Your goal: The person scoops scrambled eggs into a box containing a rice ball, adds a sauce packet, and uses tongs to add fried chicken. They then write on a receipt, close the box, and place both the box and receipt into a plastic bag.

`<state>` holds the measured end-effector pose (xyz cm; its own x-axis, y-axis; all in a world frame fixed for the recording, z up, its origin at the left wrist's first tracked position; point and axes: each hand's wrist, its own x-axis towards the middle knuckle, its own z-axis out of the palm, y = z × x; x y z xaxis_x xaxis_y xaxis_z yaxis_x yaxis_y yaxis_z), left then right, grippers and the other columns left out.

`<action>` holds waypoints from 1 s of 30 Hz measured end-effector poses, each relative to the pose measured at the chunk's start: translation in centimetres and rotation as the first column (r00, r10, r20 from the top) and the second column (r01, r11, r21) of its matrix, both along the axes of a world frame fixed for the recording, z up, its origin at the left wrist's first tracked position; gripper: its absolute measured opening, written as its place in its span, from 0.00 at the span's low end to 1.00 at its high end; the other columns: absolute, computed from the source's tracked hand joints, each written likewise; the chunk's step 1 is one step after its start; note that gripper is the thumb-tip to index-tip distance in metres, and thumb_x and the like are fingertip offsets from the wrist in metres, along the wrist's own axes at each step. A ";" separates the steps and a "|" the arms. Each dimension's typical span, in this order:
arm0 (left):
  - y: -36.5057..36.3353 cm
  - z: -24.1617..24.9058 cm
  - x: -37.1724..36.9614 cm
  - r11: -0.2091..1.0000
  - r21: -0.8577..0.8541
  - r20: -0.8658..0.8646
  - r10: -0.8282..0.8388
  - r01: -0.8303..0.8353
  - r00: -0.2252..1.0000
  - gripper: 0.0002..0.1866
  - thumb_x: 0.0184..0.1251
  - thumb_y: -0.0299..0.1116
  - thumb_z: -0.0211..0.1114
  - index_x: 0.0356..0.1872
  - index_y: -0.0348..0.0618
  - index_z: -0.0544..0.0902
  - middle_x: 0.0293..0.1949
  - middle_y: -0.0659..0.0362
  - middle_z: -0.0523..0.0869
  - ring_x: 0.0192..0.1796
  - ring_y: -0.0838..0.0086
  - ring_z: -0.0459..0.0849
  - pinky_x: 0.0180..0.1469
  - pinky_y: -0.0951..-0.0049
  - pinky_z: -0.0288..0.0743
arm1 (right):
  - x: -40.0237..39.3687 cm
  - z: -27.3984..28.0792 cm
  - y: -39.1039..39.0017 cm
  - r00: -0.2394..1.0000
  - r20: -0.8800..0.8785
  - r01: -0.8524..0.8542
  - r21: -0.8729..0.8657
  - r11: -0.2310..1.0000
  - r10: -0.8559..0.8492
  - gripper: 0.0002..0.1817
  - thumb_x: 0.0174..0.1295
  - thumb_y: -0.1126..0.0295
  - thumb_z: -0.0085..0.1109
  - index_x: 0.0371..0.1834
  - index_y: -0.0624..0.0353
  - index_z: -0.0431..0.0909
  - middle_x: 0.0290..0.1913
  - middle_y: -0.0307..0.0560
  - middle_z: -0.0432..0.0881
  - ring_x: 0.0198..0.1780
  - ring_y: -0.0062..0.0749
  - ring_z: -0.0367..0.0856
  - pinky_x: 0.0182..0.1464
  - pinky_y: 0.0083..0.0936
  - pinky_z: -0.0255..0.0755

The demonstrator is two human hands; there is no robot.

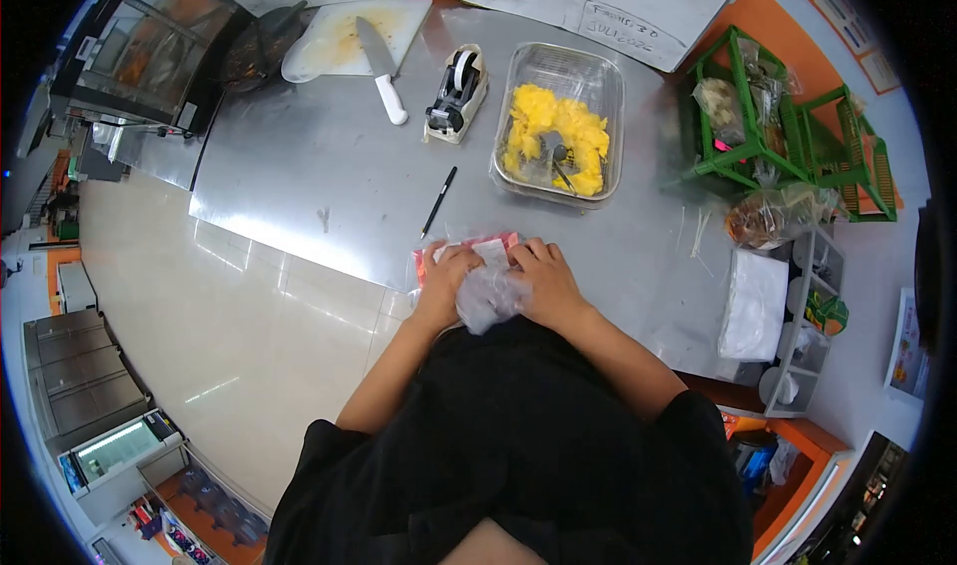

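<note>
At the table's front edge, close to my body, my left hand [445, 282] and my right hand [548, 280] grip a crumpled clear plastic bag [490, 301] from either side. Both sets of fingers are curled down into the film. A red-and-white printed packet [495, 245] shows between and behind the hands, partly covered by them. Just beyond my left hand lies a black pen [439, 202]. Farther back stands a clear plastic tub [614, 96] holding yellow shredded food [536, 111] and a spoon [558, 154].
A tape dispenser [458, 93], a white-handled knife [379, 61] and a cutting board [409, 28] sit at the back of the steel table [299, 181]. Green baskets [733, 116] with bagged goods, a stack of white bags [754, 304] and a grey rack [805, 356] line the right side.
</note>
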<state>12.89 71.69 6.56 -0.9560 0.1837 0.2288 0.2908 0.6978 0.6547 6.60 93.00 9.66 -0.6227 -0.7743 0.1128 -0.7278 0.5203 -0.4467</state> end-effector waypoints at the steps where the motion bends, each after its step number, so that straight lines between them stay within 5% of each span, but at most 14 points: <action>1: -0.5 0.1 -0.2 0.999 -0.043 -0.008 0.008 -0.008 1.000 0.23 0.47 0.41 0.74 0.46 0.47 0.80 0.47 0.57 0.84 0.64 0.60 0.76 0.68 0.50 0.51 | 0.2 0.3 -0.3 0.999 0.016 0.043 -0.008 0.999 -0.043 0.10 0.49 0.65 0.67 0.35 0.54 0.85 0.51 0.46 0.76 0.55 0.41 0.70 0.52 0.39 0.65; 3: -1.0 1.3 -0.7 0.992 -0.126 -0.020 0.021 -0.024 1.000 0.19 0.50 0.38 0.73 0.44 0.47 0.82 0.48 0.59 0.86 0.68 0.62 0.75 0.68 0.50 0.52 | 0.2 0.2 -0.5 0.998 0.016 0.062 0.016 0.998 -0.062 0.11 0.49 0.65 0.67 0.36 0.54 0.84 0.52 0.48 0.76 0.55 0.41 0.70 0.52 0.40 0.65; 6: -1.6 1.3 -1.3 0.963 0.265 0.042 -0.058 0.045 0.997 0.18 0.54 0.43 0.71 0.44 0.45 0.84 0.53 0.55 0.86 0.71 0.59 0.71 0.70 0.51 0.57 | 0.1 -0.4 -0.7 1.000 -0.012 0.020 0.046 0.999 -0.020 0.12 0.48 0.65 0.67 0.37 0.55 0.84 0.53 0.49 0.76 0.55 0.43 0.70 0.52 0.40 0.65; 7: -1.9 0.9 -1.4 0.910 0.407 0.047 -0.105 0.077 0.993 0.18 0.54 0.42 0.71 0.44 0.45 0.84 0.54 0.54 0.86 0.71 0.58 0.71 0.70 0.52 0.59 | 0.1 -0.5 -0.8 0.999 -0.005 0.036 0.015 0.999 -0.036 0.13 0.48 0.65 0.68 0.37 0.55 0.84 0.52 0.49 0.76 0.55 0.43 0.70 0.52 0.41 0.65; 10: -1.0 1.6 -0.6 0.584 0.767 0.384 -0.085 -0.267 0.919 0.21 0.55 0.41 0.71 0.49 0.42 0.84 0.58 0.53 0.84 0.70 0.55 0.71 0.70 0.56 0.64 | -0.1 0.0 -0.5 0.998 0.039 0.042 0.011 0.999 -0.043 0.14 0.48 0.63 0.69 0.37 0.56 0.84 0.52 0.49 0.77 0.56 0.43 0.71 0.53 0.41 0.65; 13: -1.7 6.5 -1.0 0.961 0.273 -0.004 0.051 -0.048 0.999 0.22 0.55 0.38 0.70 0.52 0.39 0.83 0.57 0.51 0.84 0.68 0.53 0.73 0.70 0.55 0.65 | -1.0 1.6 1.0 0.987 0.153 0.036 0.038 0.999 -0.041 0.15 0.49 0.62 0.71 0.38 0.56 0.84 0.52 0.48 0.77 0.57 0.43 0.71 0.55 0.41 0.66; 17: -4.6 9.7 1.5 0.929 0.363 -0.139 0.134 -0.075 0.981 0.20 0.49 0.26 0.69 0.48 0.37 0.85 0.48 0.52 0.86 0.57 0.54 0.79 0.62 0.59 0.70 | -2.6 6.2 3.9 0.933 0.334 0.065 0.210 0.976 -0.134 0.15 0.51 0.63 0.71 0.39 0.58 0.84 0.56 0.46 0.78 0.59 0.44 0.72 0.58 0.43 0.67; 20: -5.3 10.2 3.9 0.883 0.422 -0.101 0.274 -0.208 0.956 0.14 0.48 0.20 0.66 0.40 0.33 0.84 0.41 0.50 0.86 0.47 0.56 0.82 0.54 0.60 0.74 | -2.5 9.4 3.7 0.900 0.396 0.280 -0.201 0.939 -0.184 0.13 0.55 0.67 0.69 0.41 0.60 0.84 0.54 0.47 0.80 0.57 0.44 0.77 0.57 0.41 0.71; 23: -4.6 10.9 5.4 0.827 0.536 -0.049 0.233 -0.171 0.971 0.09 0.53 0.17 0.63 0.36 0.32 0.83 0.35 0.48 0.85 0.38 0.61 0.83 0.44 0.65 0.78 | -2.4 11.9 1.7 0.955 0.242 0.027 -0.649 0.761 0.173 0.12 0.56 0.72 0.65 0.44 0.60 0.82 0.48 0.48 0.83 0.50 0.47 0.82 0.54 0.37 0.76; 25: -2.7 11.5 5.3 0.623 0.777 -0.020 0.171 -0.093 0.985 0.05 0.61 0.20 0.61 0.36 0.31 0.82 0.34 0.47 0.85 0.33 0.67 0.83 0.35 0.70 0.78 | -1.9 13.0 -1.8 0.924 0.054 -0.220 -0.733 0.643 0.378 0.12 0.58 0.76 0.60 0.45 0.59 0.81 0.45 0.49 0.84 0.45 0.49 0.83 0.51 0.33 0.78; 27: -2.0 11.5 5.8 0.508 0.855 0.018 0.171 -0.104 0.985 0.05 0.64 0.21 0.61 0.37 0.31 0.82 0.37 0.46 0.85 0.32 0.70 0.83 0.33 0.72 0.77 | -1.2 12.6 -4.6 0.858 0.247 -0.290 -0.492 0.821 0.451 0.11 0.57 0.76 0.59 0.44 0.62 0.80 0.49 0.54 0.84 0.47 0.50 0.85 0.50 0.34 0.80; 30: -2.2 11.5 6.2 0.488 0.851 0.108 0.199 -0.195 0.974 0.06 0.67 0.24 0.61 0.39 0.31 0.82 0.42 0.46 0.84 0.30 0.72 0.82 0.32 0.72 0.77 | -0.8 9.9 -8.3 0.932 0.332 -0.180 0.075 0.981 0.146 0.11 0.56 0.79 0.60 0.43 0.64 0.80 0.42 0.57 0.85 0.45 0.51 0.86 0.43 0.38 0.80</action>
